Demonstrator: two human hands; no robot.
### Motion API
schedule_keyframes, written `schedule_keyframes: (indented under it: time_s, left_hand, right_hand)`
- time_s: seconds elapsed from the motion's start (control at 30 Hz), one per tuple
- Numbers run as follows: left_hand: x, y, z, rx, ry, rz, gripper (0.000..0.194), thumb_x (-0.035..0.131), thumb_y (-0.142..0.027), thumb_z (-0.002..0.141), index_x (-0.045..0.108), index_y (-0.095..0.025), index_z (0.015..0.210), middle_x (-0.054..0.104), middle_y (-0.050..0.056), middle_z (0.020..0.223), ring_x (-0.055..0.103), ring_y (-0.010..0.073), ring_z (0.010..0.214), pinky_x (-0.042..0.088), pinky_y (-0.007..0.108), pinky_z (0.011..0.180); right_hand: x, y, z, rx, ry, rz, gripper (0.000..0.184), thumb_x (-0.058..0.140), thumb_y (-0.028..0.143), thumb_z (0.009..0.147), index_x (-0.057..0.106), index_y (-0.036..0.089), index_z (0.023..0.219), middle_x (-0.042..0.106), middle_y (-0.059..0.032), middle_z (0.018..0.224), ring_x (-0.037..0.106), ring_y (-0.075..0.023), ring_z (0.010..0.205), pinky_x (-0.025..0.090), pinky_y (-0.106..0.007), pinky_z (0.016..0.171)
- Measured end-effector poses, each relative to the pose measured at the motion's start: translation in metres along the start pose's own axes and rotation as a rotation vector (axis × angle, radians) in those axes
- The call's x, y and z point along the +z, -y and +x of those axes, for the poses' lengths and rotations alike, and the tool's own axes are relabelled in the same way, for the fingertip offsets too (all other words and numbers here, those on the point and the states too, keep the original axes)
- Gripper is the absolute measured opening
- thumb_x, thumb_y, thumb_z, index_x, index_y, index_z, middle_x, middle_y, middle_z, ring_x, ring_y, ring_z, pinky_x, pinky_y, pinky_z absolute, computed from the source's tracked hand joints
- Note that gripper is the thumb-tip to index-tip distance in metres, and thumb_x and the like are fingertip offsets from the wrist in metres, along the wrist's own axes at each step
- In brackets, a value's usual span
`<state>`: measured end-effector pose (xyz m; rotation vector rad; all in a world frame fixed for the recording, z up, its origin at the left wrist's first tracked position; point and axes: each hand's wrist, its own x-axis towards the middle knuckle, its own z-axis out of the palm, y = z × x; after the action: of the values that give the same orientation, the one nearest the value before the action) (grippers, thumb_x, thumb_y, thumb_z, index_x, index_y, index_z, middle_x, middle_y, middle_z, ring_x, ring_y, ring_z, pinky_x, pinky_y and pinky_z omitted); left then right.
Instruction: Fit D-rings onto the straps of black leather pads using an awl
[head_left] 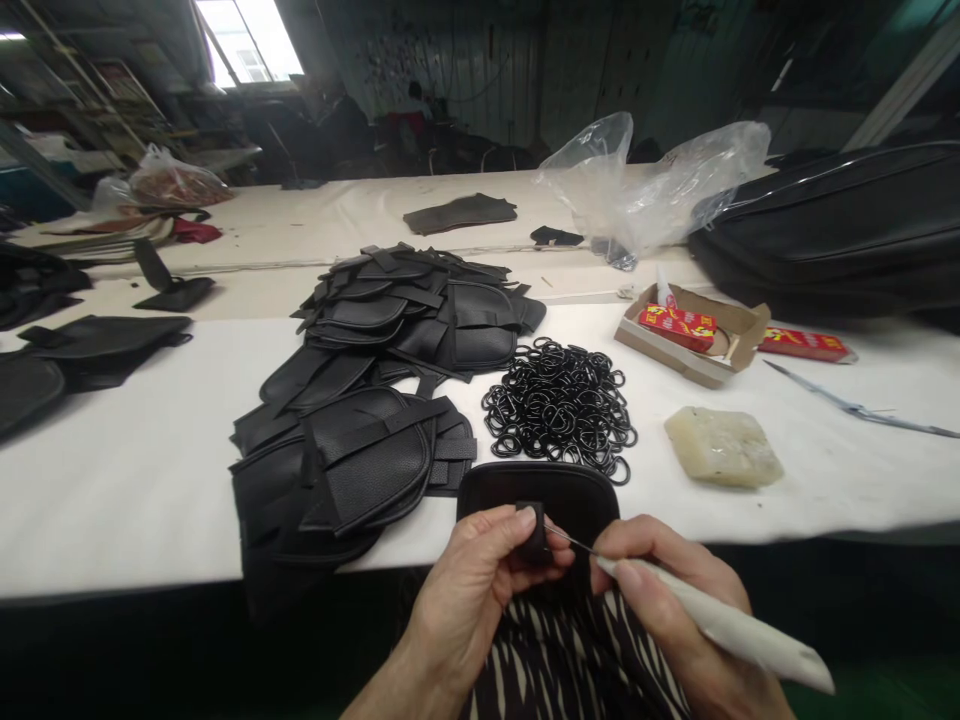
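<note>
My left hand point(480, 570) pinches a short black strap point(531, 540) between thumb and fingers. The strap lies against a black leather-look piece point(540, 480) with a rounded, piped edge, in front of my lap at the table edge. In my right hand point(667, 590) is an awl point(720, 620) with a white handle; its thin metal shaft points left and reaches the strap. Whether the tip is inside the strap is hidden by my fingers. Just beyond the piece lies a heap of black D-rings point(559, 405). Stacked black leather-look pieces point(375, 450) with straps lie to the left.
A pale translucent block point(721, 447) sits at the right, near an open cardboard box point(675, 350) with red packets point(679, 325). Thin scissors-like snips point(855, 408) lie farther right. Behind are a clear plastic bag point(652, 190) and a large black item point(840, 225).
</note>
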<state>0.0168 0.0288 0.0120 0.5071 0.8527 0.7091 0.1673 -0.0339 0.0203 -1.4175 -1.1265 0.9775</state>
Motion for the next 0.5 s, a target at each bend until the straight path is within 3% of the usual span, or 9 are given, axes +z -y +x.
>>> schedule_keyframes:
  time_s: [0.2, 0.5]
  left_hand:
    - [0.005, 0.000, -0.001, 0.017, -0.043, -0.017, 0.020, 0.065, -0.026, 0.076, 0.068, -0.007, 0.068, 0.068, 0.009, 0.069, 0.063, 0.0178, 0.064, 0.052, 0.033, 0.071]
    - [0.004, -0.001, 0.000, 0.011, -0.042, -0.038, 0.020, 0.062, -0.023, 0.079, 0.068, -0.006, 0.069, 0.068, 0.009, 0.069, 0.064, 0.0168, 0.063, 0.052, 0.032, 0.071]
  right_hand:
    - [-0.016, 0.008, -0.004, -0.092, -0.062, -0.031, 0.023, 0.053, 0.038, 0.084, 0.063, 0.021, 0.073, 0.060, -0.0024, 0.065, 0.055, -0.0177, 0.067, 0.036, -0.024, 0.051]
    - [-0.014, 0.000, -0.009, -0.131, -0.188, 0.059, 0.023, 0.056, 0.040, 0.082, 0.064, 0.020, 0.074, 0.059, -0.0045, 0.063, 0.054, -0.0183, 0.062, 0.039, -0.026, 0.050]
